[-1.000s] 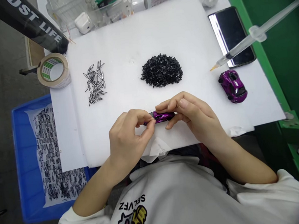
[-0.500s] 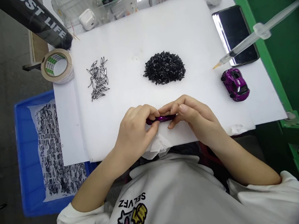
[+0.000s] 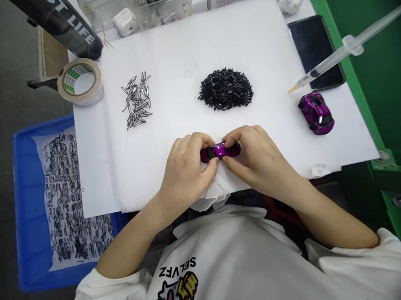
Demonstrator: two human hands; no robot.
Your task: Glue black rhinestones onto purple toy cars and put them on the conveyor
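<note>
Both hands hold a small shiny purple toy car [image 3: 220,151] just above the near edge of the white foam sheet [image 3: 180,47]. My left hand [image 3: 188,171] pinches its left end with curled fingers. My right hand [image 3: 255,158] grips its right end, thumb and fingers closed round it. A crumpled white tissue [image 3: 215,192] lies under the hands. Beyond them sits a heap of small black parts [image 3: 225,88], and to the left a loose scatter of thin black slivers [image 3: 136,99].
A second purple toy car [image 3: 315,114] stands at the right, near a syringe [image 3: 334,56] and a black phone [image 3: 317,52]. A tape roll [image 3: 80,81] lies at the left. A blue bin [image 3: 30,205] with black parts on paper sits lower left. Green framing runs along the right.
The car has been turned in my fingers so its top shows more fully. Both hands have closed in tighter around it and sit slightly to the right in the picture.
</note>
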